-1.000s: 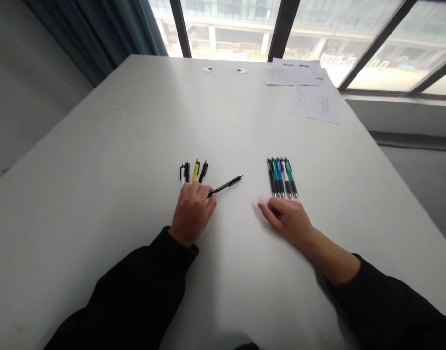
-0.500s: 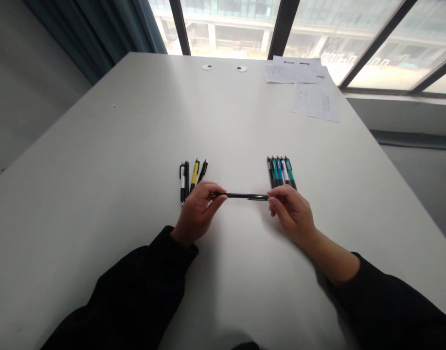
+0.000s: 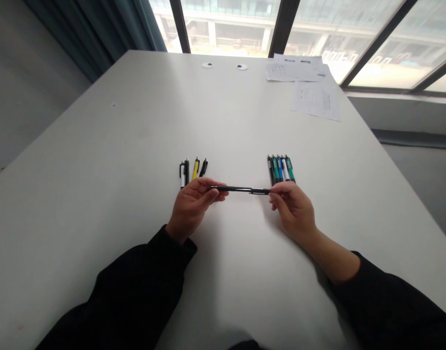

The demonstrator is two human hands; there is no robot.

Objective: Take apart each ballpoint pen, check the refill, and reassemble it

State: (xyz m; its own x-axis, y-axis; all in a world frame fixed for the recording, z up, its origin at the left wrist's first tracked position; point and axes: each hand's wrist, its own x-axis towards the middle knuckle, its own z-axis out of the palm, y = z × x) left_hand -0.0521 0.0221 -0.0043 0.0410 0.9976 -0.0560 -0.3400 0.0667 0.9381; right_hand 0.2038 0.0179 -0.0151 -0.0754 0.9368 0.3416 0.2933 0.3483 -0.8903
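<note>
Black pen [image 3: 240, 189] held level between both hands

The left hand [image 3: 193, 206] and right hand [image 3: 294, 209] grasp the pen, one end each, with fingers and thumbs pinched around it. It lies crosswise in the gap between them, lifted off the tabletop, and its clip shows close to the right hand. Just ahead of the left hand stands a row of four pens [image 3: 191, 171], white, black, yellow and black, lying side by side on the white table [image 3: 135, 146]. Just ahead of the right hand lies a tight row of five pens [image 3: 281, 168] in grey, green, blue, white and green. Far ahead and to the right of the right hand, printed paper sheets [image 3: 315, 100] lie near the table's far edge. Two small round white discs [image 3: 207, 65] sit ahead of both hands at that edge. Black sleeves [image 3: 135, 287] cover both forearms.
</note>
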